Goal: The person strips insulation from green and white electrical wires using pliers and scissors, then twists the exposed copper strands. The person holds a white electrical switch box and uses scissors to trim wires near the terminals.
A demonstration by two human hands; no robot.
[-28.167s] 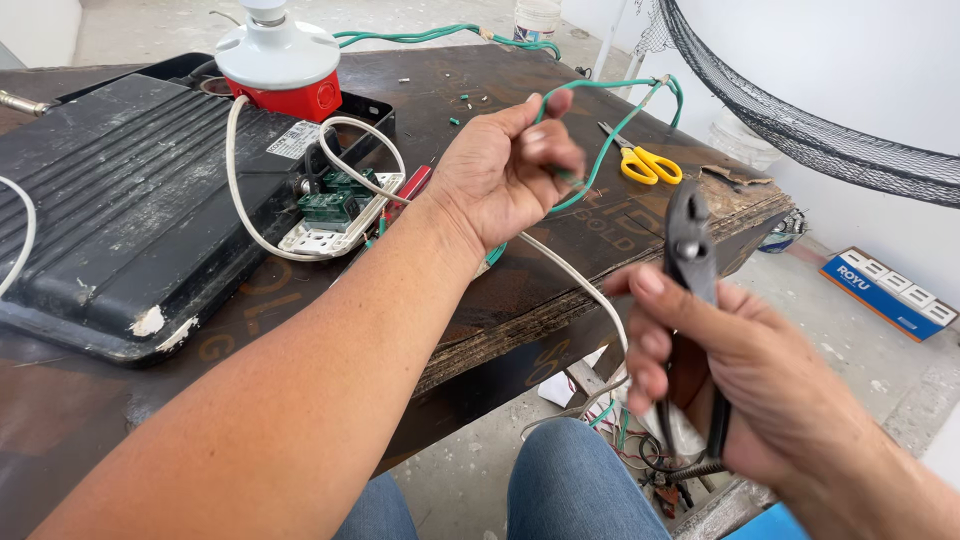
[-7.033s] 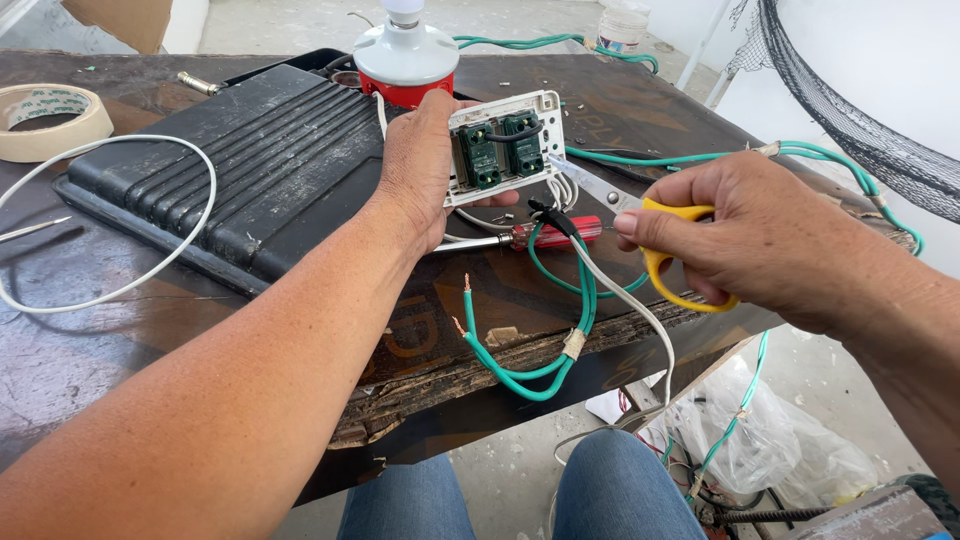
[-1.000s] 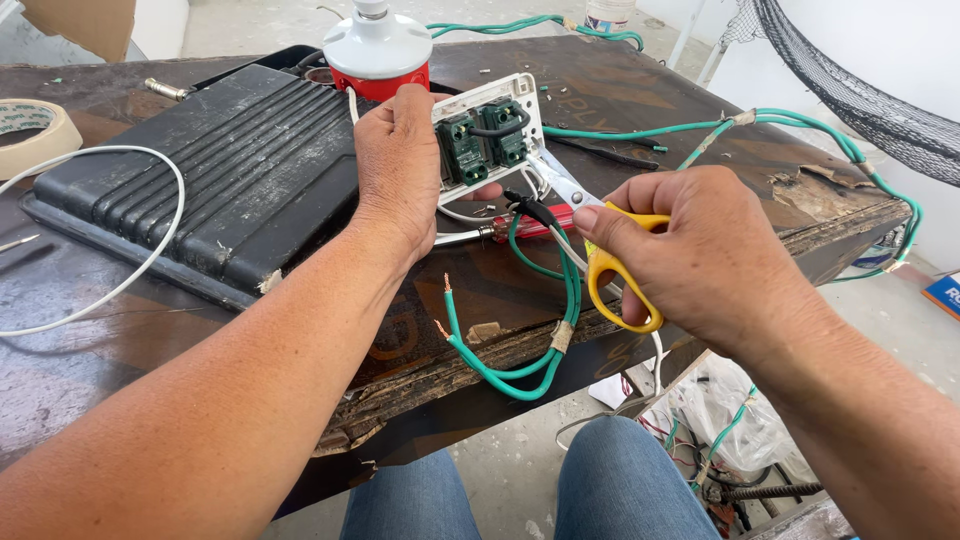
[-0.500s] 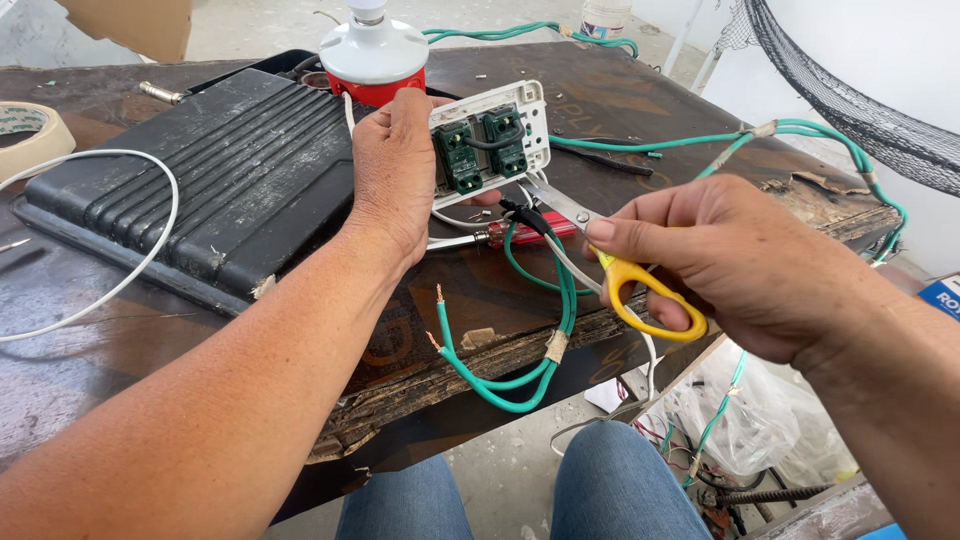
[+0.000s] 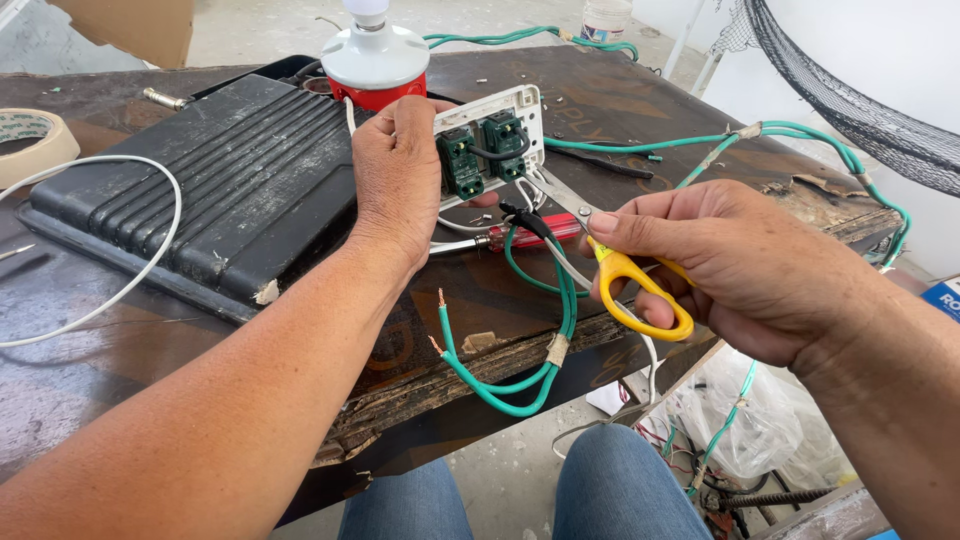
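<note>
We are looking down at our own two bare hands working at a dark, worn wooden tabletop (image 5: 700, 110). Our left hand (image 5: 398, 170) is closing its grip around the edge of a white plastic switch plate with two green switch modules on its back (image 5: 490, 145), tilting it up so the terminals are facing us, beside a black ribbed plastic case (image 5: 190, 190). Our right hand (image 5: 740, 265) is pinching the yellow-handled scissors (image 5: 610, 260), fingers through the loops, with the blades pointing at the white wires just below the plate. A black-tipped wire end (image 5: 522, 217) is lying across a red-handled screwdriver (image 5: 515, 236) there. A loop of green insulated cable with bare copper ends (image 5: 500, 385) is hanging over the tabletop's front edge. A white lamp holder on a red base (image 5: 375, 65) is standing behind the plate, and a roll of beige tape (image 5: 35, 145) is sitting far left. To do this well, we are judging that the plate needs holding steady and the blades need closing gently, so only insulation is being nicked.
</note>
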